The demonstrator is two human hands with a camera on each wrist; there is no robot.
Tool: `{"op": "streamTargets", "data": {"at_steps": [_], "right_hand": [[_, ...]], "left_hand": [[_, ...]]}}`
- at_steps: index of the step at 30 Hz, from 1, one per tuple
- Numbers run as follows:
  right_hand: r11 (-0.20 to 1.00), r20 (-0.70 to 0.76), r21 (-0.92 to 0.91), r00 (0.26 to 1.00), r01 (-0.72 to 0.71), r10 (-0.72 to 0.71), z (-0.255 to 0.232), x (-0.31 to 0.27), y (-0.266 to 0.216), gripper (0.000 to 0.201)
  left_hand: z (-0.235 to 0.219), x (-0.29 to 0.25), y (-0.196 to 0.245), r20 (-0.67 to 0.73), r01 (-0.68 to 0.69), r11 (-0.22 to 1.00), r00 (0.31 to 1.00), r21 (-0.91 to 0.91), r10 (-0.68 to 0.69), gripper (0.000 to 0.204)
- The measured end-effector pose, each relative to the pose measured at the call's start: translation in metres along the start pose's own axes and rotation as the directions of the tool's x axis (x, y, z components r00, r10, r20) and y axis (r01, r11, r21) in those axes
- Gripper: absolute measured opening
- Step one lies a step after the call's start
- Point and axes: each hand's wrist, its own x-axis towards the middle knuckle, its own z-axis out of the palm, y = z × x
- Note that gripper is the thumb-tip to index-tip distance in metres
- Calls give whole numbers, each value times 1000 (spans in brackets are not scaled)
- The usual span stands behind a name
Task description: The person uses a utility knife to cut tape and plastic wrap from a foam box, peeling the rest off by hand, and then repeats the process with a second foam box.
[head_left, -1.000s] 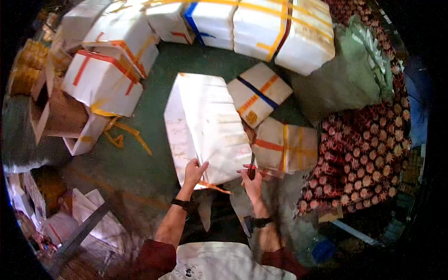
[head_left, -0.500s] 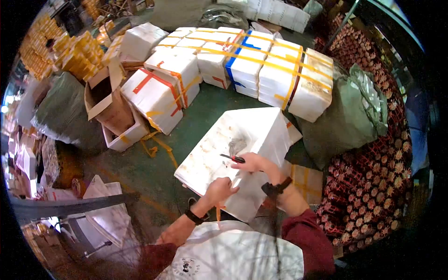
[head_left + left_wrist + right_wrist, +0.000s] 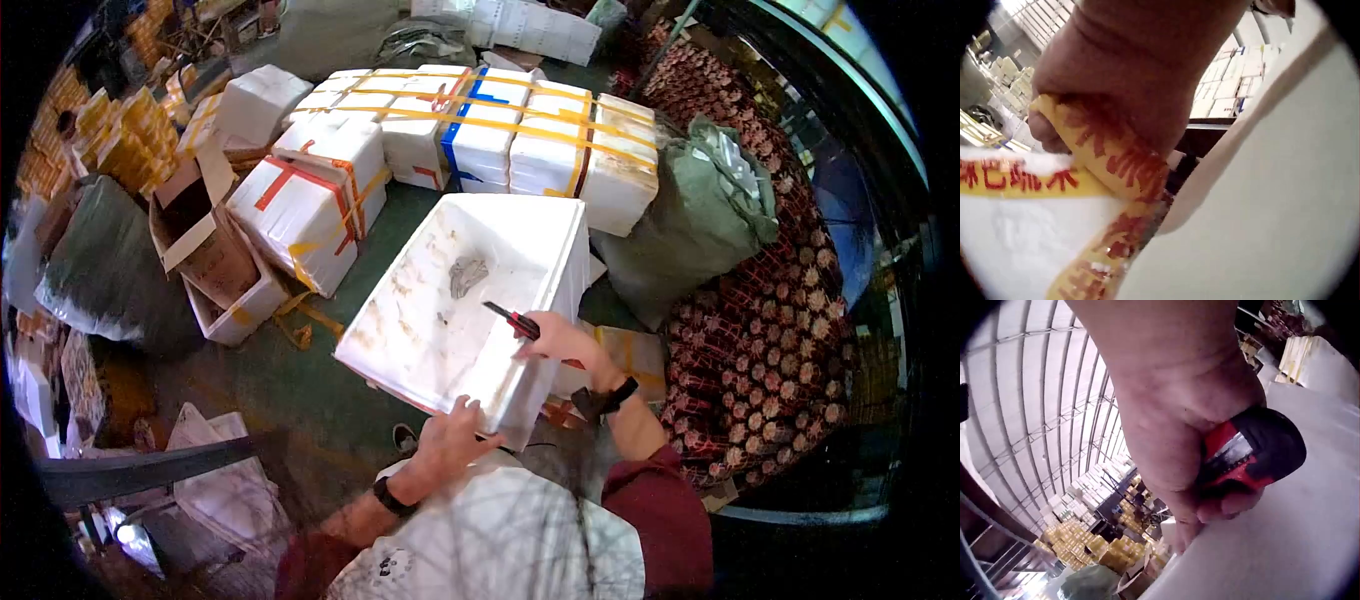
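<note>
In the head view an open white foam box (image 3: 400, 330) leans toward me, its inside stained brown. A crumpled grey scrap (image 3: 467, 276) lies in it. My left hand (image 3: 455, 445) is at the near rim, its fingers curled. The left wrist view shows that hand (image 3: 1122, 94) gripping a loose strip of yellow packing tape (image 3: 1129, 169) with red print, while another length stays flat on a white foam side. My right hand (image 3: 560, 342) holds a red and black utility knife (image 3: 512, 320) over the right rim, blade end toward the box's inside. Its thick black end (image 3: 1279, 447) fills the right wrist view.
Taped white foam boxes (image 3: 530, 130) stand in a row behind. To the left are another foam box (image 3: 300, 215) and an open cardboard carton (image 3: 205, 245). A green sack (image 3: 685, 220) and a pile of round-ended reddish bundles (image 3: 770, 360) lie right. Loose tape (image 3: 305, 318) is on the floor.
The foam box has turned from its outer side facing up to its open inside facing up. My right hand moved with the knife from the near corner to the right rim. The head view has tilted up.
</note>
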Motion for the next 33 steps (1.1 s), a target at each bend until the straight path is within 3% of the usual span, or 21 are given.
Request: {"op": "streamTargets", "data": {"at_steps": [2, 3, 5, 6, 7, 9, 11, 13, 17, 20, 24, 27, 33], "right_hand": [[993, -54, 111, 998, -31, 37, -2, 3, -16, 39], [987, -75, 159, 996, -35, 48, -3, 7, -24, 37], [966, -107, 259, 994, 6, 23, -5, 13, -42, 33], [959, -136, 282, 991, 21, 18, -3, 15, -51, 32], [951, -155, 309, 988, 30, 19, 2, 15, -59, 32], [954, -163, 296, 987, 48, 1, 15, 10, -79, 30], [966, -194, 255, 978, -29, 80, 38, 6, -85, 32], [937, -257, 350, 960, -13, 109, 64, -3, -80, 33], [876, -324, 481, 934, 24, 153, 105, -27, -70, 28], [844, -339, 536, 918, 7, 208, 132, -38, -60, 28], [785, -342, 620, 903, 8, 261, 144, -46, -62, 27], [776, -344, 631, 897, 2, 277, 146, -55, -76, 28], [783, -383, 621, 881, 23, 278, 155, -69, -80, 28]], "left_hand": [[3, -6, -20, -169, 38, 991, 984, -131, -60, 64], [0, -7, -30, -338, 22, 991, 939, -130, -65, 63], [-8, -10, -47, -645, -2, 994, 761, -112, -71, 64], [-14, -13, -53, -673, 2, 980, 727, -199, -138, 62], [-21, -20, -56, -688, 10, 958, 693, -288, -214, 60], [-34, -24, -60, -661, 89, 967, 715, -237, -228, 59], [-51, -23, -66, -624, 184, 959, 730, -214, -279, 58], [-66, -20, -70, -563, 299, 927, 736, -228, -376, 57], [-77, -32, -76, -584, 206, 978, 789, -44, -193, 41], [-81, -32, -92, -503, 138, 980, 863, 142, -49, 33], [-87, -36, -112, -403, 40, 955, 911, 293, 86, 28], [-91, -40, -114, -429, -5, 959, 894, 284, 131, 22], [-82, -45, -114, -578, -91, 965, 785, 246, 222, 19]]}}
